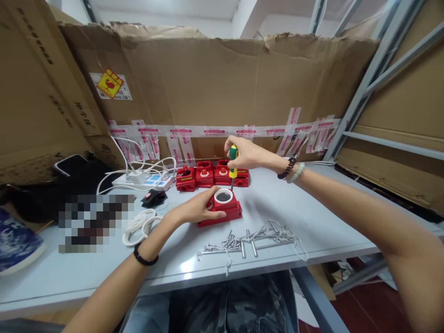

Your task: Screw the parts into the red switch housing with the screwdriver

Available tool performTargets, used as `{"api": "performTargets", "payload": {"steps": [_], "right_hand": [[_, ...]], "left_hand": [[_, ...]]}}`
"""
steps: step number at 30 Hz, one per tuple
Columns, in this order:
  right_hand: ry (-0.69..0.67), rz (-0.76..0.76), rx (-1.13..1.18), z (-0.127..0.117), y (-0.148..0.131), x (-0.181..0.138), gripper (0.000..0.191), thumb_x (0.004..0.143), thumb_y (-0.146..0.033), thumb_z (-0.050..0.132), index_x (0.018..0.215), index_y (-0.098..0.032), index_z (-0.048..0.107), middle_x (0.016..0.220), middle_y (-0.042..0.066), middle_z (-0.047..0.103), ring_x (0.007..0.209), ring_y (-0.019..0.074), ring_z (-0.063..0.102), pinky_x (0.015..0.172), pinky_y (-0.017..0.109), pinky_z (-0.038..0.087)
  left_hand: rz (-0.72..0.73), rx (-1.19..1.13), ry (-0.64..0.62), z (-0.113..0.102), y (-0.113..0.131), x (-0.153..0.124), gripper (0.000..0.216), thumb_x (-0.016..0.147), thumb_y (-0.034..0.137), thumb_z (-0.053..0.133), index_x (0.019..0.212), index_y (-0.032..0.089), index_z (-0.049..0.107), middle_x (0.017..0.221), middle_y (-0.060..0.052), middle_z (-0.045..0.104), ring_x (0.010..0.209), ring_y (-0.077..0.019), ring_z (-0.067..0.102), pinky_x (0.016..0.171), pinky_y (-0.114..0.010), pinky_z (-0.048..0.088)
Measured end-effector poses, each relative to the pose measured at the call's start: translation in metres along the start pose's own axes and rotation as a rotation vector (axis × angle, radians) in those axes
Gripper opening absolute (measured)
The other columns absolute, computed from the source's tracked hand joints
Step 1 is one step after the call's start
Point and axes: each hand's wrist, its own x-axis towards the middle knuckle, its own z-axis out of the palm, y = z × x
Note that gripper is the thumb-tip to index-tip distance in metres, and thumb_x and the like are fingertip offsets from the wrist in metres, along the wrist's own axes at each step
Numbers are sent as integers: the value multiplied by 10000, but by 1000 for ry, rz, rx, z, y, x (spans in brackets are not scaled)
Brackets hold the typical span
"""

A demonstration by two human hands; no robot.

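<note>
A red plastic housing (pixel 233 212) with a white ring around a dark round opening lies on the pale table (pixel 312 208). My left hand (pixel 194 209) rests on its left side and holds it down. My right hand (pixel 243 154) grips a green-and-yellow screwdriver (pixel 233 163) held upright, its tip at the housing's far right corner. A black band sits on my left wrist, and bead bracelets on my right.
A row of similar red housings (pixel 204 175) stands behind. Loose screws and metal pins (pixel 249 239) lie in front, near the table edge. At the left are a white power strip (pixel 147 181), white rings (pixel 140 225), a small black part (pixel 152 197) and cardboard walls around.
</note>
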Motion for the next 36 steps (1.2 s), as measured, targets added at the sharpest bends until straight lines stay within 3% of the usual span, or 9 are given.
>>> {"api": "performTargets", "payload": {"steps": [5, 11, 18, 21, 27, 30, 33, 36], "right_hand": [[43, 18, -27, 0, 0, 0, 182, 648, -232, 618, 764, -201, 481, 792, 29, 585, 691, 158, 499, 606, 302, 369], [42, 80, 79, 3, 0, -2, 342, 607, -150, 619, 874, -209, 413, 878, 40, 566, 738, 171, 505, 602, 300, 377], [267, 18, 132, 13, 11, 1, 334, 626, -152, 551, 892, -230, 366, 717, -20, 496, 659, 162, 474, 597, 310, 368], [363, 4, 181, 8, 10, 1, 308, 641, -165, 547, 887, -230, 374, 664, -40, 479, 610, 148, 470, 599, 313, 377], [395, -10, 250, -12, 3, -11, 294, 643, -135, 546, 888, -220, 407, 661, -27, 522, 663, 165, 528, 637, 333, 409], [388, -13, 283, -17, -6, -22, 297, 657, -132, 545, 917, -215, 428, 657, -34, 518, 667, 161, 542, 636, 331, 416], [373, -5, 312, -17, -19, -32, 308, 654, -119, 541, 924, -213, 425, 653, -49, 512, 615, 133, 522, 618, 319, 415], [356, -37, 331, -11, -29, -37, 314, 654, -122, 534, 930, -213, 413, 669, -53, 522, 595, 116, 503, 607, 304, 411]], "left_hand": [[-3, 0, 9, 1, -2, 1, 634, 767, 587, 616, 1234, 191, 453, 1086, -94, 636, 922, -262, 609, 745, -328, 461], [3, -9, 18, 1, -3, 1, 627, 767, 585, 620, 1232, 196, 457, 1118, -92, 633, 946, -263, 607, 771, -328, 466], [-16, -28, 3, 2, -4, 1, 661, 763, 590, 624, 1263, 200, 437, 1189, -109, 614, 1014, -282, 598, 827, -351, 468], [-13, -20, -11, 1, -2, 1, 646, 774, 589, 617, 1255, 200, 431, 1207, -109, 606, 1037, -282, 590, 838, -345, 464], [10, -43, -24, -3, 2, -2, 633, 798, 575, 604, 1275, 205, 415, 1235, -108, 582, 1079, -286, 574, 891, -376, 454], [45, -7, 84, -6, 9, -5, 692, 802, 559, 618, 1349, 230, 352, 1366, -130, 467, 1228, -312, 468, 1004, -451, 389], [145, 35, 223, -7, 22, -7, 512, 842, 490, 612, 1271, 258, 457, 1385, -114, 425, 1304, -296, 377, 1071, -482, 320], [255, 66, 240, -4, 35, -8, 203, 868, 408, 603, 968, 232, 623, 1328, -86, 463, 1315, -286, 355, 1091, -473, 297]]}}
